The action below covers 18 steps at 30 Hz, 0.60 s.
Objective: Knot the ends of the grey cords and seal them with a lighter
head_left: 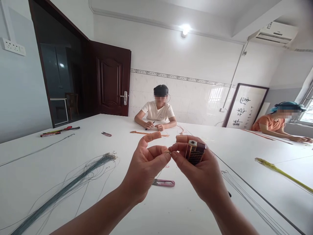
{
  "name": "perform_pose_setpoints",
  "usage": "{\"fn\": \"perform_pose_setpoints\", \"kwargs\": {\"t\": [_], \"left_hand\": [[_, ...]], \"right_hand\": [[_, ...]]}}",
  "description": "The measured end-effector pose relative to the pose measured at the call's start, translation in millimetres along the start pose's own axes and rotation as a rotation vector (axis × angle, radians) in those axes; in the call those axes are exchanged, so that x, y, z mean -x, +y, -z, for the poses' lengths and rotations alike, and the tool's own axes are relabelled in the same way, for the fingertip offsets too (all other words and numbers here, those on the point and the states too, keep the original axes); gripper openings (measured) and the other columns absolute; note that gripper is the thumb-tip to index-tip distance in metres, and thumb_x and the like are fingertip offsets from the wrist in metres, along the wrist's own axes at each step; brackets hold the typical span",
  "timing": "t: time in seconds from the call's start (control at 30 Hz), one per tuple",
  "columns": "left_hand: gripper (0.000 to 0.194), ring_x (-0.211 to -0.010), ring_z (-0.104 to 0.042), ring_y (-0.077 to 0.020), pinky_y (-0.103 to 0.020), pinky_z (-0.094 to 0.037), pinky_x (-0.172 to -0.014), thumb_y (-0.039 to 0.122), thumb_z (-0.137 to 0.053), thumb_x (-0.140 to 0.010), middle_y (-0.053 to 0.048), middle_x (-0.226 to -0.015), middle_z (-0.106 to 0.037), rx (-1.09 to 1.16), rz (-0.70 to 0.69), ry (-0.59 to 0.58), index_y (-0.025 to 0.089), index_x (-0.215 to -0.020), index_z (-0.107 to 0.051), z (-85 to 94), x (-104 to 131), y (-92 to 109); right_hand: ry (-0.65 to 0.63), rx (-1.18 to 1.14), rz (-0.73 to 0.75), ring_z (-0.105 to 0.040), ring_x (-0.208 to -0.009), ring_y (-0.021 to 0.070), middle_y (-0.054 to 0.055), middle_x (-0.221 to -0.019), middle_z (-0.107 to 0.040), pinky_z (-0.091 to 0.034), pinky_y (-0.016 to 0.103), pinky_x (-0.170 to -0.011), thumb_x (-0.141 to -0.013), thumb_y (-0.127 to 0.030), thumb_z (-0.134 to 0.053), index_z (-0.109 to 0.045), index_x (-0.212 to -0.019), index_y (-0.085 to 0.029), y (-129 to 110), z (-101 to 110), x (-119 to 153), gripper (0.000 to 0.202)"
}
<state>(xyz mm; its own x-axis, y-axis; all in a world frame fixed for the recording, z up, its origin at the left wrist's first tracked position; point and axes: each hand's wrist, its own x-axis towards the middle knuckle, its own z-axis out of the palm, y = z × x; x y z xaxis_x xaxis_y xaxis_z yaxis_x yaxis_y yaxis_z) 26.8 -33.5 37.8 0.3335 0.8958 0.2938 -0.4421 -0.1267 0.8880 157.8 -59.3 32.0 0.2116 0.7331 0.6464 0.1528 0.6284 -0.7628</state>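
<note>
My left hand [146,163] pinches a tiny loop or end of thin cord [170,150] between thumb and finger. Meeting it there, my right hand [204,173] pinches the same spot. A dark lighter with gold trim [195,155] is tucked upright in the right hand, against the palm. Both index fingertips wear tan covers and stick out, bent. Below the hands, pink-handled thread snips [167,183] lie on the white table [137,215]. Left of my hands stretches a bundle of grey-green cords [80,178]; to the right lie several loose thin cords [246,192].
Red-handled tools [58,131] and small snips [107,134] lie at the far left. A yellow-green cord bundle [281,173] is at right. One person [158,112] sits opposite with orange cords [146,133]; another person [274,122] works at far right.
</note>
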Motion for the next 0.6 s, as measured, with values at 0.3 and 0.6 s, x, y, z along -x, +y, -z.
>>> {"fn": "perform_pose_setpoints", "kwargs": {"t": [0.3, 0.6], "left_hand": [[0.045, -0.052, -0.038, -0.0023, -0.016, -0.033, -0.055, 0.016, -0.067, -0.079, 0.01, -0.061, -0.053, -0.024, 0.048, -0.099, 0.023, -0.115, -0.04, 0.5, -1.3, -8.2], [0.045, -0.053, -0.043, -0.0018, -0.014, -0.038, -0.054, 0.008, -0.062, -0.075, 0.008, -0.067, -0.058, -0.045, -0.072, -0.015, 0.024, -0.112, -0.044, 5.4, -2.6, 0.7]], "right_hand": [[0.037, 0.135, 0.206, -0.053, -0.053, 0.0075, -0.005, -0.076, -0.06, -0.045, 0.019, -0.047, -0.076, -0.009, -0.056, -0.048, -0.103, -0.028, 8.4, -4.3, 4.6, 0.034], [-0.611, 0.854, -0.298, -0.052, -0.065, 0.0149, 0.0, -0.077, -0.058, -0.037, 0.026, -0.055, -0.083, -0.035, -0.052, -0.055, -0.091, -0.023, 16.9, 22.1, -13.7, 0.014]]}}
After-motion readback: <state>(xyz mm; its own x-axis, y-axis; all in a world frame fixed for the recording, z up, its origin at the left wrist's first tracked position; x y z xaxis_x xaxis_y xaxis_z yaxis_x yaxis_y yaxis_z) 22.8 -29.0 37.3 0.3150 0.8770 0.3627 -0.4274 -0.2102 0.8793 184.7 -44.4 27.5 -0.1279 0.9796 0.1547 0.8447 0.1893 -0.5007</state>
